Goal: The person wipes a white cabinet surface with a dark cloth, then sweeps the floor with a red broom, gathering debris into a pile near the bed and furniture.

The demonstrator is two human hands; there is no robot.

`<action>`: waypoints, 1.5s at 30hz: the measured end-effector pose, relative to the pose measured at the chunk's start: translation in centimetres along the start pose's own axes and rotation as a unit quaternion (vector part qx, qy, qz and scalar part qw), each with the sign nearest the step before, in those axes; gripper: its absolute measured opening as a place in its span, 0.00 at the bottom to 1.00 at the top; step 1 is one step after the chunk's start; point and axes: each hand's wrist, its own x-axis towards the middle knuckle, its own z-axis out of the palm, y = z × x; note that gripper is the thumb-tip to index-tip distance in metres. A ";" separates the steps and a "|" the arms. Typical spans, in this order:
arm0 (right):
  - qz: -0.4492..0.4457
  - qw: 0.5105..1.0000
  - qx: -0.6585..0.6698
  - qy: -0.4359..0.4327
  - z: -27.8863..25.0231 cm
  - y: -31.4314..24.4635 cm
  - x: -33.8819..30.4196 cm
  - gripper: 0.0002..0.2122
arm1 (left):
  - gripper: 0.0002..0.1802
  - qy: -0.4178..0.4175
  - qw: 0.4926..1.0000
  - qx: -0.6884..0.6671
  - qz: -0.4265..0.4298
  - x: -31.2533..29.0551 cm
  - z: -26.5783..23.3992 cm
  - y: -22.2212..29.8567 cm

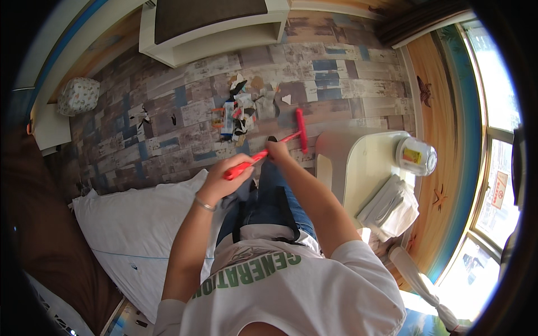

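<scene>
Both of my hands are closed round the red handle of a T-headed floor sweeper (302, 130); its thin red head shows no bristles clearly. My left hand (222, 178) grips near the handle's end, close to my body. My right hand (276, 150) holds it farther along, nearer the head. The head lies to the right of a litter pile (242, 115) of paper scraps, wrappers and dark bits on the wood-patterned floor. A pale scrap (287, 99) lies apart between pile and head.
A white cabinet (342, 162) at my right carries a clear jar (416, 156) and folded white towels (389, 206). White bedding (140, 235) lies at left. A low white table (224, 45) stands ahead. A patterned bin bag (79, 96) and dark scraps (141, 117) are on the left.
</scene>
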 end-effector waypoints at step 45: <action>-0.014 0.991 -0.007 -0.131 10.1 -9.5 -6.9 0.11 | 0.14 0.232 0.972 0.003 0.043 -6.9 -6.2 2.6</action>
